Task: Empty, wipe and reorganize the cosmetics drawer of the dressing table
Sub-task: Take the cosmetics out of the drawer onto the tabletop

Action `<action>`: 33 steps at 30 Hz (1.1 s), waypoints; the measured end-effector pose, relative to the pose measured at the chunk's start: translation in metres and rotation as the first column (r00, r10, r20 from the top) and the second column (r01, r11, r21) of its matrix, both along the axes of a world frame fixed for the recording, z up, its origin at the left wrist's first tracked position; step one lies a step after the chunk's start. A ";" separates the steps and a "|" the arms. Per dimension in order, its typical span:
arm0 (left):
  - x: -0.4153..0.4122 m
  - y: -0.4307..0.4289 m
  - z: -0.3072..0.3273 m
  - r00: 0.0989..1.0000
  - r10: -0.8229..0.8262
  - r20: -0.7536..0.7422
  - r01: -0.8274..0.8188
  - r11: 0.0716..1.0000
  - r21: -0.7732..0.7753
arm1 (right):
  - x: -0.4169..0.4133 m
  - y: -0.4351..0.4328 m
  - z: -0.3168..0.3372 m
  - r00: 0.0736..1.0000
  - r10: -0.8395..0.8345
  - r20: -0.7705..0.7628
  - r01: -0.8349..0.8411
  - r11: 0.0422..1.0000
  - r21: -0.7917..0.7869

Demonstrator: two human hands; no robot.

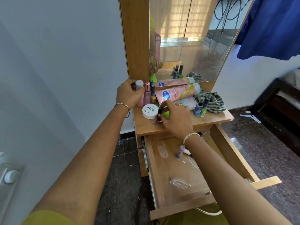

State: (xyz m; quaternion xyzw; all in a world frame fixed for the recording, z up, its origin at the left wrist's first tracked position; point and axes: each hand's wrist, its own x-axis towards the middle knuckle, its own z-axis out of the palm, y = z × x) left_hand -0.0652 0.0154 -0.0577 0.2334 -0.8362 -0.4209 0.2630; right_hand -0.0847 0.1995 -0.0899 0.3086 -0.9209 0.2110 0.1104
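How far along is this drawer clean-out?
Nearly emptied: cosmetics crowd the tabletop; one small bottle lies in the drawer. In hand: the left hand grips a pale bottle, the right hand holds a dark nail polish. Left: white smears to wipe, checked cloth lying idle, then restocking.

"NAIL POLISH" on white jar

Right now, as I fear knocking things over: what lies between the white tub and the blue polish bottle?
Head view: the right hand, pinching a dark red polish bottle beside the white tub, with something green under it.
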 end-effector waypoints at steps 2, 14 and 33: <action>0.002 0.001 0.001 1.000 0.005 0.005 -0.005 1.000 -0.003 | 0.001 0.000 -0.001 1.000 -0.008 -0.021 0.009 1.000 0.014; 0.035 0.021 0.004 0.999 0.041 -0.033 -0.040 0.999 0.033 | 0.009 0.009 0.000 0.999 -0.032 -0.044 0.030 0.998 -0.057; 0.083 0.141 -0.109 0.902 -0.370 0.221 0.359 0.929 0.089 | 0.028 0.133 -0.080 0.915 -0.272 0.298 0.213 0.953 0.216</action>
